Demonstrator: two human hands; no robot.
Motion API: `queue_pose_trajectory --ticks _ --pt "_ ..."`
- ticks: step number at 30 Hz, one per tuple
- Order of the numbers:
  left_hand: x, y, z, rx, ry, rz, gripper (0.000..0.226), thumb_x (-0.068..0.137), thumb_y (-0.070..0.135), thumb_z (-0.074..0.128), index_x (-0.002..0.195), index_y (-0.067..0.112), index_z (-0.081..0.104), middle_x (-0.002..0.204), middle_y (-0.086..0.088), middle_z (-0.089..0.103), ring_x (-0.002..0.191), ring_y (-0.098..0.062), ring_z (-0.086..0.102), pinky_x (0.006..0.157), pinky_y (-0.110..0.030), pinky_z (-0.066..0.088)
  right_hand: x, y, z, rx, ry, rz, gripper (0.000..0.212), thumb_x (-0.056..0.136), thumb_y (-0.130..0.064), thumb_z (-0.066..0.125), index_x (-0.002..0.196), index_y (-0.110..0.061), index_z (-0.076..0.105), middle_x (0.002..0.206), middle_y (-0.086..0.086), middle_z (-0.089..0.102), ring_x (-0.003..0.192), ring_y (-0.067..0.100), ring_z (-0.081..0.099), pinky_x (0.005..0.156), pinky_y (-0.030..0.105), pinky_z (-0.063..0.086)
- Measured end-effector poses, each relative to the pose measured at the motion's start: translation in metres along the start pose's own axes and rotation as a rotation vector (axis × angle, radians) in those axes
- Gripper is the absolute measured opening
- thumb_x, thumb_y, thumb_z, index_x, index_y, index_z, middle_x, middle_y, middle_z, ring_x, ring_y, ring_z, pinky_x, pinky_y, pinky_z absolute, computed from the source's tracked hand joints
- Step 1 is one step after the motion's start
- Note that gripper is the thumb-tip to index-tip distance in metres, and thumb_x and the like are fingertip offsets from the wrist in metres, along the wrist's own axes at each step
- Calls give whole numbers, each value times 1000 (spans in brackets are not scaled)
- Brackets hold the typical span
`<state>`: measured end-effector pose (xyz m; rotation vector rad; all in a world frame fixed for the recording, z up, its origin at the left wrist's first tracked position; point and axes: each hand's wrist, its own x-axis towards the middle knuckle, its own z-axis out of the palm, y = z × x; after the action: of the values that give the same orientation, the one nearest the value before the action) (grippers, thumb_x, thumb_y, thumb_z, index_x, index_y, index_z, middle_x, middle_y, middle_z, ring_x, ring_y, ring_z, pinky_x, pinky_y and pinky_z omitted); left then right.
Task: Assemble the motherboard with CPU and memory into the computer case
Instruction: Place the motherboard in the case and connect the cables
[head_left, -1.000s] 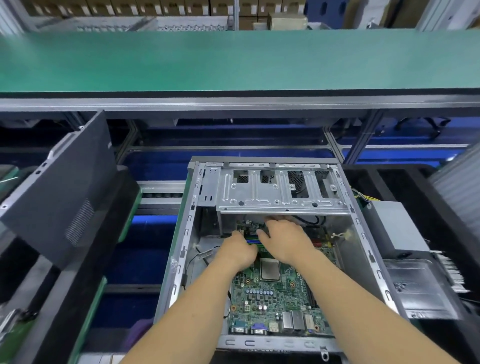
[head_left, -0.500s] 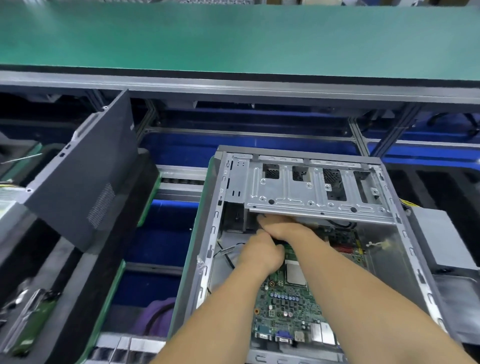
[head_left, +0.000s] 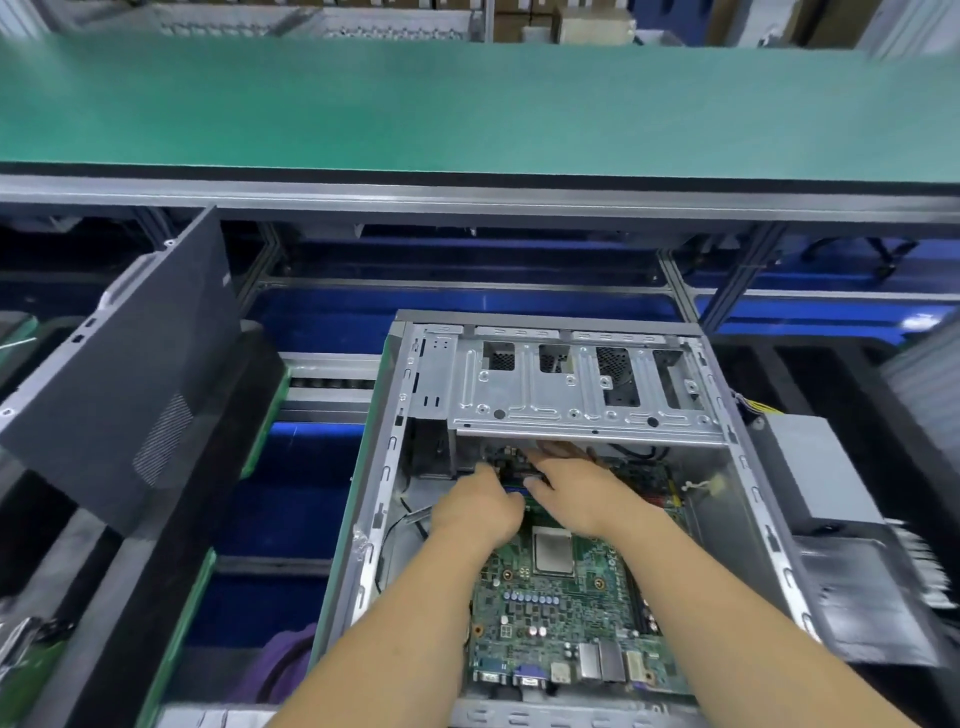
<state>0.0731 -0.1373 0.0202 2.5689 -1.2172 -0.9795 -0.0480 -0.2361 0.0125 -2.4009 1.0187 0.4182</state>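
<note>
While a dark side panel (head_left: 119, 374) leans at the far left, the computer case (head_left: 384, 467) lies open before me with the green motherboard (head_left: 566, 613) flat inside it. My left hand (head_left: 475, 506) rests on the board's far end with fingers curled; whether it grips anything I cannot tell. Just right of it, touching, my right hand (head_left: 576, 488) stretches straight fingers under the drive cage (head_left: 582, 395). The CPU (head_left: 553, 551) sits just nearer than both hands.
</note>
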Motion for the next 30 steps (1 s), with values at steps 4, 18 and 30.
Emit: queue_pose_trajectory --ticks 4,18,30 --pt "-8 6 -16 230 109 66 38 94 41 45 119 14 54 117 -8 61 103 -29 60 74 -33 45 -33 8 -3 -54 -78 15 63 103 -51 44 157 -22 31 165 12 24 152 31 19 121 46 23" --pt "-40 -13 -17 78 -234 158 27 91 4 41 64 11 40 69 -13 51 56 -22 41 54 -29 31 -120 -3 7 -103 -332 -181 31 84 -24 77 112 -14 68 108 3 66 91 22 61 77 34 54" --pt "-34 -15 -11 -52 -135 85 26 84 -6 39 97 7 57 90 -17 60 76 -25 49 65 -32 37 -120 1 6 -117 -106 -148 22 67 -29 79 79 -27 59 90 -7 64 73 13 61 59 29 51"
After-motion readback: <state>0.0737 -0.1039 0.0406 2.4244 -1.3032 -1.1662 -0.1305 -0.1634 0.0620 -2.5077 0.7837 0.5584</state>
